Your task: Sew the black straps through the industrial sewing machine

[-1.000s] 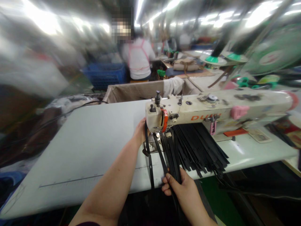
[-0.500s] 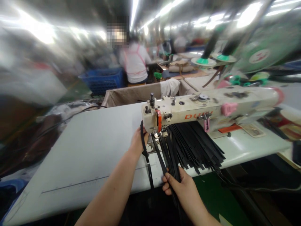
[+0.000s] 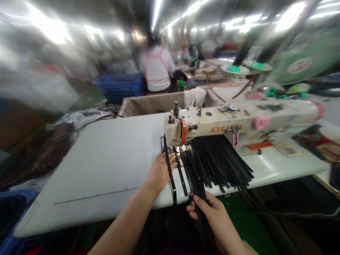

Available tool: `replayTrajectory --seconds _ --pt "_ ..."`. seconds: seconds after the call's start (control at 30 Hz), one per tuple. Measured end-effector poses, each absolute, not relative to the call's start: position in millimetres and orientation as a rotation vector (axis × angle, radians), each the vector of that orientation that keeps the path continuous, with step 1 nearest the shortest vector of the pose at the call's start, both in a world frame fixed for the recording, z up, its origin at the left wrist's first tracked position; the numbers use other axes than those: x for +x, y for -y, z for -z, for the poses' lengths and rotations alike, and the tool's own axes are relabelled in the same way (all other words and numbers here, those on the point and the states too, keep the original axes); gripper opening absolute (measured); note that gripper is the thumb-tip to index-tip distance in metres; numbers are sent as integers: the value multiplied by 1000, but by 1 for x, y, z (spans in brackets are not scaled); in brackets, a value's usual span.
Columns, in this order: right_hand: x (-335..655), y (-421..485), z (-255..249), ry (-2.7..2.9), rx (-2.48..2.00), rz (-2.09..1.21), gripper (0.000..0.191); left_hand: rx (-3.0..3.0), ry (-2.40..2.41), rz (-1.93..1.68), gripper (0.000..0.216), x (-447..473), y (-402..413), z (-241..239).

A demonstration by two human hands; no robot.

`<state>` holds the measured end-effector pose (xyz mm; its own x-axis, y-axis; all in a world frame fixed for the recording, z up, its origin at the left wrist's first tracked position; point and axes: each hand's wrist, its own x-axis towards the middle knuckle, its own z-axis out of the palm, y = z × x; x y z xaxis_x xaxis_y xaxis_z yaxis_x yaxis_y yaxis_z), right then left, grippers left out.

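Note:
A white sewing machine [image 3: 199, 124] stands over the pale tabletop, with a fan of black straps [image 3: 223, 163] lying under its arm. My left hand [image 3: 159, 171] rests left of the needle area, fingers stretched out flat toward the presser foot [image 3: 180, 148]. One long black strap [image 3: 170, 170] hangs from the machine head's left side and passes across that hand. A single narrow strap [image 3: 182, 177] runs from under the foot toward the table's front edge, its near end loose. At that edge my right hand [image 3: 208, 210] is closed around a bundle of black straps [image 3: 196, 177].
Behind the table stands a fabric-lined bin [image 3: 148, 103] with a white cloth over its rim. A person [image 3: 157, 67] sits farther back near a blue crate [image 3: 120, 86]. Thread cones [image 3: 236, 65] and a green fan [image 3: 305, 60] are at the right.
My left hand has drawn back toward me from beside the machine head. The narrow strap's near end has come away from my right hand, which still grips the bundle. The view has shifted slightly.

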<state>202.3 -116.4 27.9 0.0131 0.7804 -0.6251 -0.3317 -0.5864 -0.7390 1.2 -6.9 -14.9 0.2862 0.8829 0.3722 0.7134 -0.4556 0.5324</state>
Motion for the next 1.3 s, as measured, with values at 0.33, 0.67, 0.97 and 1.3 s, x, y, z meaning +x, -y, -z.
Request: replayTrajectory --seconds 0.33,0.67,0.97,1.3 --pt "209 121 -34 553 -1458 -1700 61 2282 -1463 -933 33 2 8 14" --pt "209 120 -28 633 -1493 -1622 59 2270 -1457 -913 31 2 7 13" --pt "210 123 -21 733 -1490 -1608 62 2275 -1426 -957 31 2 7 14" --pt "208 121 -16 825 -1516 -1595 62 2362 -1473 -893 33 4 6 9"
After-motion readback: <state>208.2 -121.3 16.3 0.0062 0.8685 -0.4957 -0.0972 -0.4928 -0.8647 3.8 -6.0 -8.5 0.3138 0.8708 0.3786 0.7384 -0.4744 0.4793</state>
